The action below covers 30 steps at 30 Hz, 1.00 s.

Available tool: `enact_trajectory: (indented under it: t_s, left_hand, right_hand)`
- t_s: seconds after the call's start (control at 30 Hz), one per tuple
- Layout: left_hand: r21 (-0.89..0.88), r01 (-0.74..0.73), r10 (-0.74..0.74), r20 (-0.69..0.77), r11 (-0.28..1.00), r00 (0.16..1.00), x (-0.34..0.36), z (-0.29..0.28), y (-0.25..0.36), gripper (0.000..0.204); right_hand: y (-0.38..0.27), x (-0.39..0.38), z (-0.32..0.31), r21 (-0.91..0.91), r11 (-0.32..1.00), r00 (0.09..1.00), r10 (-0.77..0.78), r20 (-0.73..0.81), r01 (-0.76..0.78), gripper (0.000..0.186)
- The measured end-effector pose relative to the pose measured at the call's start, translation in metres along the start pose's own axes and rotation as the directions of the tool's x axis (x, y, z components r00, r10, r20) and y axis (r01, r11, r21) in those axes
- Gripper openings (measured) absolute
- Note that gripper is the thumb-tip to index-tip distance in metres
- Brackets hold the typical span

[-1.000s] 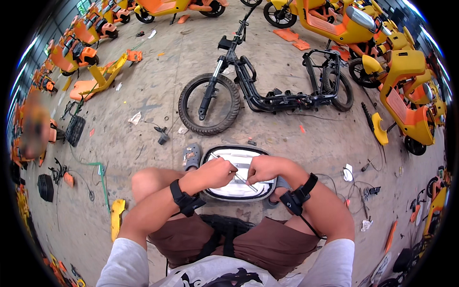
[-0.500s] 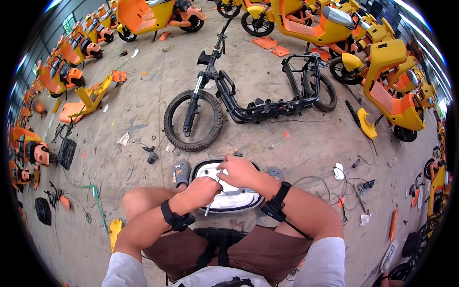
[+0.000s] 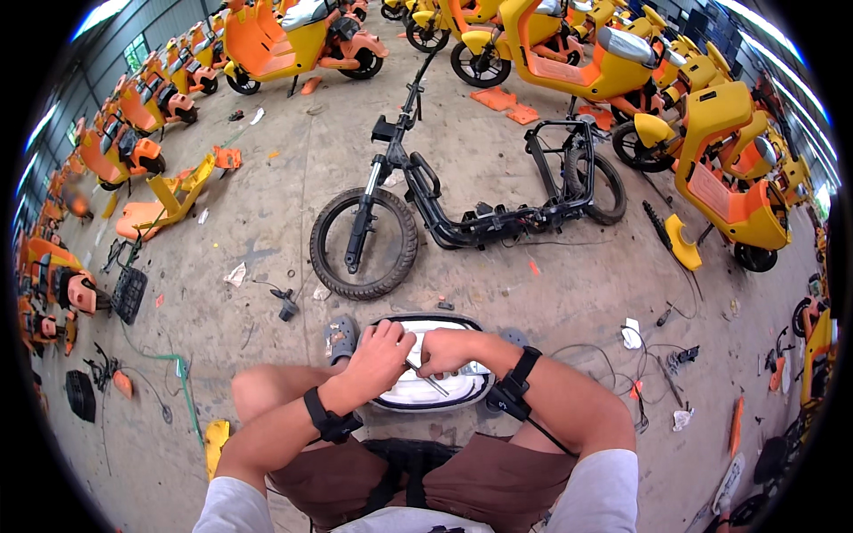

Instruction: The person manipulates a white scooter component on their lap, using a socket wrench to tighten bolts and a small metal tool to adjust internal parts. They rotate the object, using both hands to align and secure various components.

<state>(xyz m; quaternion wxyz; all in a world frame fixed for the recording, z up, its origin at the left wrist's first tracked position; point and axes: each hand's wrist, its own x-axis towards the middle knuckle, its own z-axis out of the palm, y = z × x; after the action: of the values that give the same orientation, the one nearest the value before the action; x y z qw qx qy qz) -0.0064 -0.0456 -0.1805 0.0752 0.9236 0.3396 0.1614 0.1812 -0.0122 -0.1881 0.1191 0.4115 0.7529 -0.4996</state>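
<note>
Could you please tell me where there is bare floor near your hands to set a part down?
Bare concrete lies left of the stripped scooter frame, between its front wheel and the black crate. To the right, wires and scraps crowd the floor. Both hands, left hand and right hand, cover the white panel.

— What carries everything here?

— A bare concrete floor (image 3: 498,293), grey and stained.

— And what rests right on it?

— A stripped black scooter frame (image 3: 462,213) with both wheels lies across the middle. Behind it, yellow scooters (image 3: 622,62) stand in a row; orange scooters (image 3: 284,40) line the left side. Orange panels (image 3: 506,105) lie flat near the back, and a yellow frame part (image 3: 173,191) lies at the left.

— Smaller things?

— A white-and-black oval panel (image 3: 426,391) in front of the knees, a green cable (image 3: 173,373), loose wires (image 3: 662,360), paper scraps (image 3: 236,274) and a black crate (image 3: 129,293).
</note>
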Motion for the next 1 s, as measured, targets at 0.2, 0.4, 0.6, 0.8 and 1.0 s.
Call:
enact_trajectory:
  t_s: [0.2,0.4,0.6,0.8,1.0]
  left_hand:
    - [-0.280,0.270,-0.190,0.281,0.921,0.941,-0.018,0.018,-0.020,0.028]
    - [-0.260,0.319,-0.202,0.393,0.912,0.897,-0.005,0.001,-0.005,0.024]
    - [-0.129,0.147,-0.112,0.246,0.981,0.963,-0.010,0.013,-0.013,0.036]
    - [-0.173,0.169,-0.120,0.264,0.970,0.957,-0.009,0.021,-0.021,0.032]
    - [-0.010,-0.071,0.071,0.036,0.997,0.997,-0.003,0.007,-0.012,0.016]
  right_hand:
    - [-0.006,0.000,-0.001,0.156,0.986,0.994,0.035,0.108,-0.052,0.033]
    - [-0.015,-0.008,-0.002,0.076,0.996,0.979,0.035,0.198,-0.051,0.028]
    - [-0.002,-0.016,-0.018,-0.103,0.990,0.872,-0.133,-0.471,0.095,0.033]
    - [-0.005,-0.023,-0.014,-0.422,0.894,0.924,-0.025,-0.382,-0.150,0.031]
    - [-0.008,-0.027,-0.012,-0.499,0.861,0.983,0.013,-0.182,-0.104,0.032]
